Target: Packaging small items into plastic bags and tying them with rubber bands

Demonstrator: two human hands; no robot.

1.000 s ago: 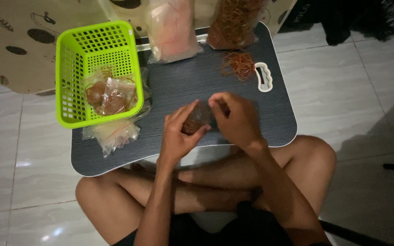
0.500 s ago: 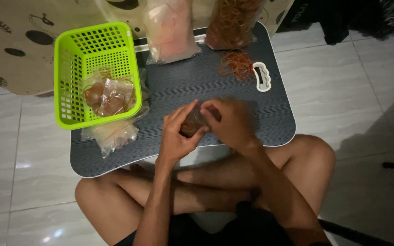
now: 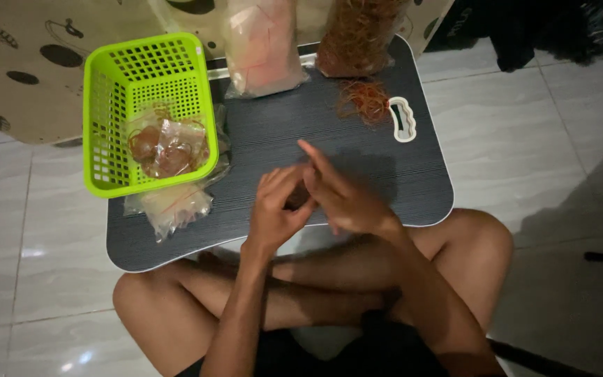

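A small dark packet [image 3: 298, 197] sat pinched between the two hands over the near middle of the counter [image 3: 273, 126], mostly hidden by the fingers, so only a brownish sliver showed; whether it was wrapped in clear plastic could not be told. The left hand [image 3: 276, 213] was curled narrow around it from the left, fingers bent and closed on it. The right hand [image 3: 347, 199] met it from the right, touching the packet with its lower fingers while the forefinger stuck out straight toward the far left. Judging by this, the step in hand seemed to be closing or binding the packet, and the next move would likely call for keeping it firmly pinched while the free finger worked around it.

Farther out, a loose heap of orange-brown rubber bands [image 3: 366, 100] lay on the far right of the counter, just beside a white handle cut-out [image 3: 403, 119]. Behind it stood a clear bag full of more bands [image 3: 359, 35], and to its left a bag of pale pinkish pieces [image 3: 263, 45]. On the far left a bright green basket [image 3: 106, 112] held finished clear packets of brown contents [image 3: 167, 143]. Under its near edge lay a flat pile of clear plastic bags [image 3: 170, 204]. The person sat cross-legged on a pale tiled floor [image 3: 560, 139].
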